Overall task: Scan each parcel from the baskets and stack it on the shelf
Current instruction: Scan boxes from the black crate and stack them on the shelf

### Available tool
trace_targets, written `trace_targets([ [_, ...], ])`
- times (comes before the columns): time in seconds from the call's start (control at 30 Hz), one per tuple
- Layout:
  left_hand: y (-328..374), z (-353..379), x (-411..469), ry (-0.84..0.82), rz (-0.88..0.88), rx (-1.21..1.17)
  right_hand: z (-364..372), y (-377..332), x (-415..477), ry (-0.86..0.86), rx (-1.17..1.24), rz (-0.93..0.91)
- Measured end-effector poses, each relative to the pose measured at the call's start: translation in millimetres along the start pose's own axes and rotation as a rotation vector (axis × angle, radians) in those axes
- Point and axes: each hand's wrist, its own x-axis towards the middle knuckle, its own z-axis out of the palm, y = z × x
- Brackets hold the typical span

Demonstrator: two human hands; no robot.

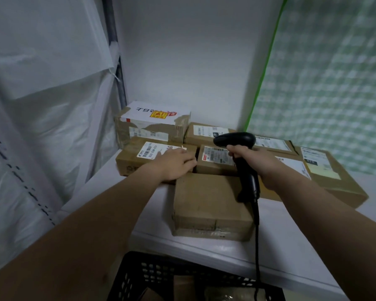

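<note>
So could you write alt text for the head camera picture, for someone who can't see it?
A person's right hand grips a black barcode scanner over brown cardboard parcels on a white shelf, while the left hand rests on a labelled parcel. A black basket sits below.

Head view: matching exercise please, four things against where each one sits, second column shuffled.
1. scanner
2. plain brown box
3. white-topped box
4. black basket

A. back left of the shelf
B. below the shelf's front edge
C. gripped in the right hand
D. front of the shelf, near its edge

Pairs: 1-C, 2-D, 3-A, 4-B
</note>
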Motion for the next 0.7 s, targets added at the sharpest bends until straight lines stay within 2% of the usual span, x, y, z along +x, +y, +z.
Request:
trace_targets([
  [0.1, -6.2, -2.4, -8.3, 0.038, -0.031, 0.028, 0.5, 1.7, -0.4, -0.026, 0.026, 0.002],
  [0.27, -31.3, -1.4, -22.0, 0.215, -0.091, 0.134, 5.7, -0.6, -2.5, -0.071, -0.013, -0.004],
  [0.37, -41.3, 0.8, -25.9, 0.202, -0.15, 0.241, 14.1, -5.1, -5.2, -0.101, -0.056, -0.015],
  [0.43, -41.7, 2.0, -28.1, 0.186, -0.093, 0.269, 21.0, -7.6, -7.4, -0.125, -0.066, -0.028],
  [0.5, -42.8, 2.5, -30.9, 0.209, -0.007, 0.233, 27.0, -8.3, -7.9, -0.12, -0.083, -0.04],
  [0.6, -50.2, -4.7, -38.7, 0.245, 0.01, -0.008, 32.2, -6.3, -3.8, -0.07, -0.035, -0.012],
  [0.63, -55.2, -6.4, -41.8, 0.283, -0.024, -0.038, 32.2, -6.0, -2.6, -0.064, -0.012, 0.002],
  [0.7, -69.8, -6.4, -49.7, 0.347, -0.204, 0.123, 31.4, -5.3, 0.3, -0.062, 0.011, 0.033],
])
